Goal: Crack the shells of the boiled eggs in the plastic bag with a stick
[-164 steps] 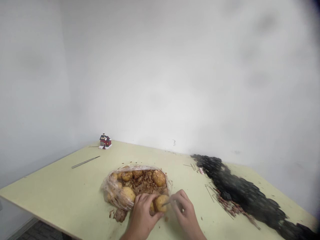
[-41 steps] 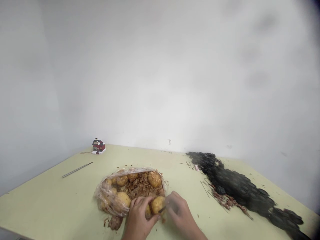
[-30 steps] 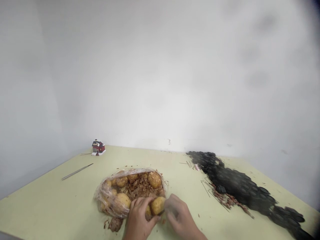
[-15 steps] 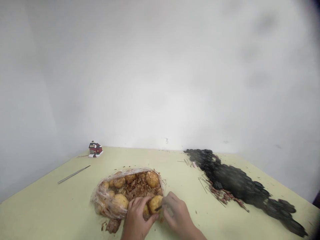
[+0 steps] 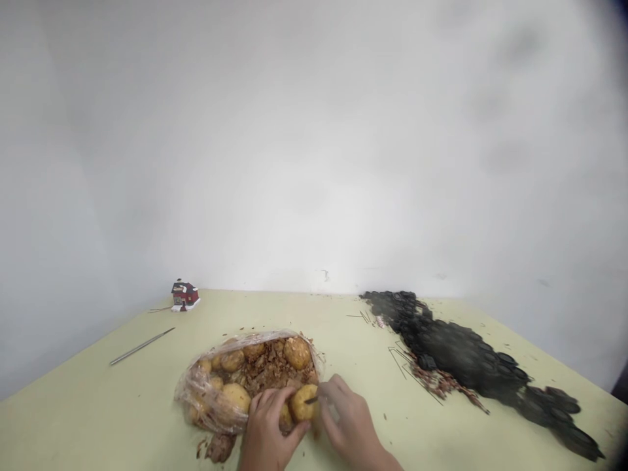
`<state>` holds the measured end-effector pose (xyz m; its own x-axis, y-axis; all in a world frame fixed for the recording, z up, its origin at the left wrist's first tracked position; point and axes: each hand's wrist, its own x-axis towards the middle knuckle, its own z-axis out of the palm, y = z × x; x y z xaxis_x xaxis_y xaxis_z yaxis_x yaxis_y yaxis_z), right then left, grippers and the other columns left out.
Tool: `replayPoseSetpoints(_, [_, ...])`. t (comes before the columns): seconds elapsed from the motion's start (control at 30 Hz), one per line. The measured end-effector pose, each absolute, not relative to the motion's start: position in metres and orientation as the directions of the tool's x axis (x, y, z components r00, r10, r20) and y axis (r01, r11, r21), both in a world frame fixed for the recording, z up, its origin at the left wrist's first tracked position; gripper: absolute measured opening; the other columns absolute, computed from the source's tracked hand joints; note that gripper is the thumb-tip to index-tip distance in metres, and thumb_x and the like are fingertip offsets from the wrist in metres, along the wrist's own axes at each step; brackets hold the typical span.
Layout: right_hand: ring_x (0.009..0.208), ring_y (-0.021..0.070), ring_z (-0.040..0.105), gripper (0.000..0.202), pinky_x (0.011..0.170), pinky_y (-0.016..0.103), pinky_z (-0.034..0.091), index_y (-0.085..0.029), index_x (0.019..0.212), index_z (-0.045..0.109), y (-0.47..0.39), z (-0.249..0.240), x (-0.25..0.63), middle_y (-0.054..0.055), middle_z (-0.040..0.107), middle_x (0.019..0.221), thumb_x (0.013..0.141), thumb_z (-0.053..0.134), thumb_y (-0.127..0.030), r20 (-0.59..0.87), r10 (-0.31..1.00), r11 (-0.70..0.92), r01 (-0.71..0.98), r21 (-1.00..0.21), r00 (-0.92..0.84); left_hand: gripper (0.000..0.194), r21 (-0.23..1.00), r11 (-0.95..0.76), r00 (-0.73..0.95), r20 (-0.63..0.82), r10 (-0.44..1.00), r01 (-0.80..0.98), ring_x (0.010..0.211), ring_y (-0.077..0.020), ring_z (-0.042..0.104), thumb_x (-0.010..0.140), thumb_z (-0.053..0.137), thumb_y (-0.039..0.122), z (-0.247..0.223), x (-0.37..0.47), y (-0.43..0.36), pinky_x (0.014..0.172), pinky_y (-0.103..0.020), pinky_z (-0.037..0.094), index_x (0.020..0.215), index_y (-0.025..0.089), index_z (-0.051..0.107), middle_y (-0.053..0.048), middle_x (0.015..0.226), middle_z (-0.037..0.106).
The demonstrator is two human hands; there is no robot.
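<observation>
Potato (image 5: 303, 401) between two curled hands (image 5: 306, 425)

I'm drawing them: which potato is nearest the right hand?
The potato between left hand and right hand, the only one with a dark tool tip against it.

- You have one round, yellow-brown potato (image 5: 303, 403) at the near right edge of the bag, its skin mottled.
- Your dark, narrow tool tip (image 5: 311, 400) lies across that potato's right side, slightly tilted—the rest of it is hidden.
- Your clear plastic bag (image 5: 189, 387) lies crumpled on the table (image 5: 98, 418), gaping open, with more potatoes (image 5: 235, 397) around brown, crumbly matter (image 5: 267, 369).
</observation>
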<state>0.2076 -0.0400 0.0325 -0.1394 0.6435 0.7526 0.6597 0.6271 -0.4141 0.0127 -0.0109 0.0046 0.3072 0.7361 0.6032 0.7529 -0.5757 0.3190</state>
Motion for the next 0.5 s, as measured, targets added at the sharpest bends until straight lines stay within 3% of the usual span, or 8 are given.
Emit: replayPoseSetpoints(0.5, [0.064,0.0149,0.060,0.022,0.056,0.023,0.043,-0.021,0.086,0.058,-0.0394,0.0327,0.2078,0.001,0.055,0.073,0.091,0.038,-0.014,0.734,0.661,0.658,0.591,-0.467,-0.155,0.043,0.327,-0.576,0.299,0.608,0.735,0.749,0.094,-0.0263,0.064,0.070,0.078,0.039,0.0051,0.0121,-0.0111,0.081,-0.039,0.052,0.108,0.025,0.066,-0.005,0.102,0.070])
